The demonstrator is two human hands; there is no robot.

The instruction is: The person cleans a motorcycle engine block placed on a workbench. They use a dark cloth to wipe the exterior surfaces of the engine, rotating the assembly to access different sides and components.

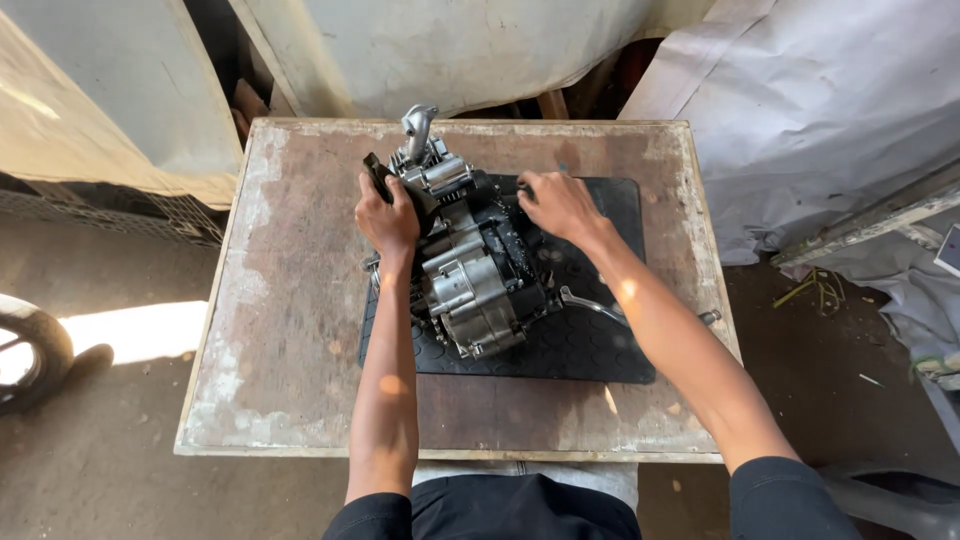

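Fingers of the left hand [387,218] clamp the left side of a greasy grey-and-black metal engine block [468,262]; the right hand [556,203] curls closed on its far right edge. Beneath them, the engine sits on a black studded rubber mat [590,345] atop a worn wooden table [290,330].

you have a worn wooden table [290,330] under you, its brown top scuffed pale along the edges. a black studded rubber mat [590,350] lies on it, right of centre. to your left, a tyre [25,350] shows at the frame's edge on the dirt floor [90,470], beside a patch of sunlight. a grey tarp [820,110] is heaped to your right, with a pale plank [870,222] leaning across it. behind the table stand pale boards [450,50] and a wire mesh [110,210] low on the left.
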